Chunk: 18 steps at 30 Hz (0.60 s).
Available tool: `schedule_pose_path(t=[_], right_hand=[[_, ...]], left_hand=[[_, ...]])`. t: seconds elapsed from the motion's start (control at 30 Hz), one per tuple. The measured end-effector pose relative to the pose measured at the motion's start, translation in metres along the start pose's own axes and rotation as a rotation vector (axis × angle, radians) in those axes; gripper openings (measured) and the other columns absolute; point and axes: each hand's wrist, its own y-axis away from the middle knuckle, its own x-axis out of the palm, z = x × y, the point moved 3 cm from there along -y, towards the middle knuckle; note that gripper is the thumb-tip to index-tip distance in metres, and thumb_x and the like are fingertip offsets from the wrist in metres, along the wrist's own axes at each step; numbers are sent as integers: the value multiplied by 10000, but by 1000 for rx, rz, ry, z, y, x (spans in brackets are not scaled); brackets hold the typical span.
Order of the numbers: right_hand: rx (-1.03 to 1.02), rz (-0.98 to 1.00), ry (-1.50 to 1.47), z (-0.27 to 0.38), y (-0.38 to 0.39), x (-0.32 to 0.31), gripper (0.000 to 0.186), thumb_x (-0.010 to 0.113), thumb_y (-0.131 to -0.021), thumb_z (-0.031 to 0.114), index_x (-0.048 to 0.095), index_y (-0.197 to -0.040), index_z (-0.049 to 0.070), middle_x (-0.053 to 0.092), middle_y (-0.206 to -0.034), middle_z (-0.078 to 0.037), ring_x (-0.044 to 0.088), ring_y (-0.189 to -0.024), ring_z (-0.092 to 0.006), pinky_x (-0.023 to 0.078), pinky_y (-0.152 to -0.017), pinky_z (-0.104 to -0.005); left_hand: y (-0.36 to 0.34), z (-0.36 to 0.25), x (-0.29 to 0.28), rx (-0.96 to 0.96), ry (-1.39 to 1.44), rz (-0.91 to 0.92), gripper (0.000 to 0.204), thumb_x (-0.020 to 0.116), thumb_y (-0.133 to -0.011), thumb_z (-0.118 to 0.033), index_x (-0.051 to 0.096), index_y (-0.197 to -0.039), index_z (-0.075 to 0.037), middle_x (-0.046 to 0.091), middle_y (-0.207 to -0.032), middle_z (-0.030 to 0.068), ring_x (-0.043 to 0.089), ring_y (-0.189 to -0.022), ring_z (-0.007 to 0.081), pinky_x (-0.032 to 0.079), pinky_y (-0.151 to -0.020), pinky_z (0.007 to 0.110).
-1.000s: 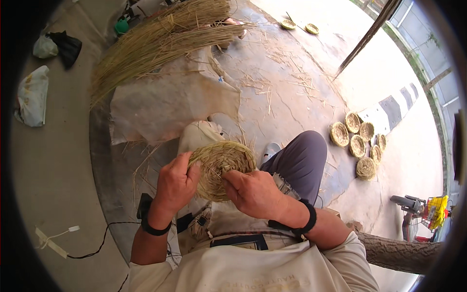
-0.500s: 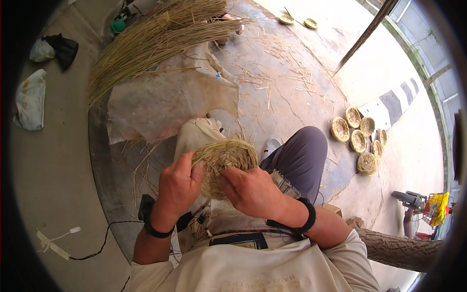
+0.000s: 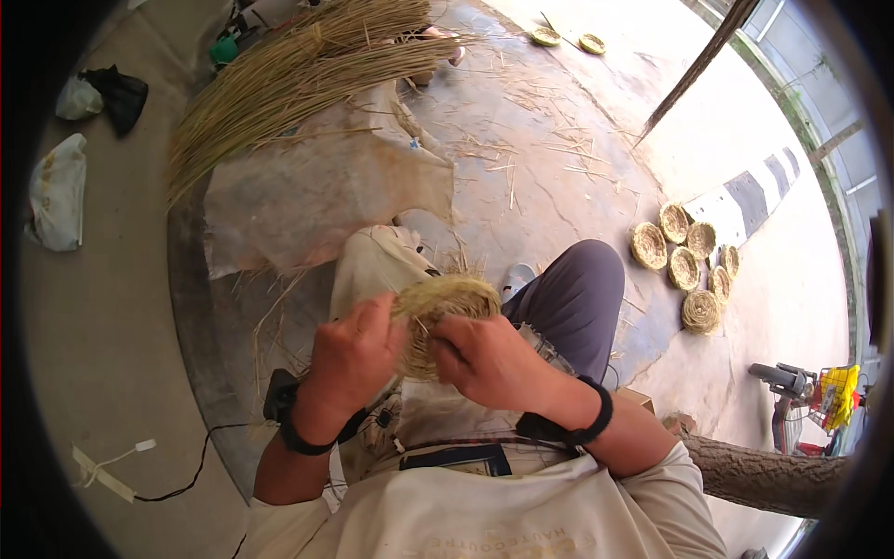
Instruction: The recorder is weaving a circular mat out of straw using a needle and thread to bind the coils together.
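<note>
Leaning at a tilt, the round straw basket [image 3: 447, 296] is between the left hand [image 3: 356, 352], bent at its left rim but too blurred to tell its grip, and the right hand [image 3: 489, 361], closed upon its right side. Farther right, woven bowls [image 3: 684, 268] lie grouped; their contents I cannot tell.

- Floor [image 3: 549, 224]: cracked and blotchy in the middle, smooth grey at left, brightly lit at right.
- Stained, pale sheet [image 3: 307, 186] spread on it; a long straw bundle [image 3: 289, 79] overlaps the sheet's far edge.
- Loose straws [image 3: 585, 160] scattered beyond the sheet.
- Seven round woven baskets [image 3: 684, 268] grouped at right, near a black-and-white striped strip [image 3: 747, 197].
- Two small baskets [image 3: 591, 44] well apart, at the far side.
- At left, a white bag [image 3: 58, 193], a black bag [image 3: 123, 99] and a dark cable [image 3: 194, 473].
</note>
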Motion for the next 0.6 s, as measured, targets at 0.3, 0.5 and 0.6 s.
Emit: schedule_pose_path(t=[0.3,0.5,0.6], right_hand=[[-109,-138,452,17,-36,-46,171,685,-973,247,715,-940,82,689,-808,-168,689,-720,-412,568,-690,-506],[12,-116,235,3,-71,-44,235,667,-986,240,705,-895,27,681,-793,-226,690,-748,-427,556,-705,-510],[6,-274,45,5,-78,-58,181,674,-970,185,713,-1000,10,705,-858,-248,695,-805,-454,553,-717,-509]], left_hand=[[-8,-17,-3,284,-14,50,326,748,-883,-151,658,-1174,-34,645,-777,92,682,-613,302,571,-550,425],[-13,-30,-7,255,-38,105,378,823,-774,-134,694,-1117,-40,640,-812,89,686,-670,290,560,-567,410],[-16,-37,-13,377,-26,47,277,723,-856,-138,685,-1117,-56,599,-732,60,677,-610,226,562,-529,364]])
